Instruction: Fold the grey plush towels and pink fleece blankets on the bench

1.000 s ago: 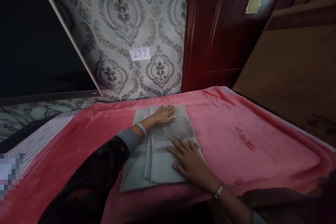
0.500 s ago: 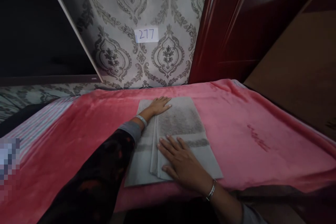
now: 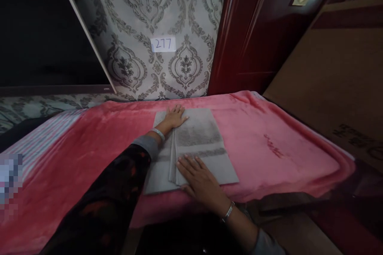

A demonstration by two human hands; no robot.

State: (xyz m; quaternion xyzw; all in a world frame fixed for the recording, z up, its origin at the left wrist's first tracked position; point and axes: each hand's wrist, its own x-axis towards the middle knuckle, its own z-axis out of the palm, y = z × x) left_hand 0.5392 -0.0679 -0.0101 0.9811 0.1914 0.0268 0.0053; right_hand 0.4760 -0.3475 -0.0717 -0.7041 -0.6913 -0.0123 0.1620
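Both hands have slid slightly leftward on the folded grey cloth (image 3: 196, 143) since half a second ago. Left hand (image 3: 174, 116) lies flat, fingers spread, at the far edge; right hand (image 3: 199, 178) flat on the near corner, gripping nothing. Cloth lies on the pink blanket (image 3: 269, 143), mid-bed. Best to press evenly along the crease, keeping edges aligned.

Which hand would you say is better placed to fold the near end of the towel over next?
Probably the right hand: it lies flat on the near end of the towel, by its front edge. The left hand presses the far end, near the wall.
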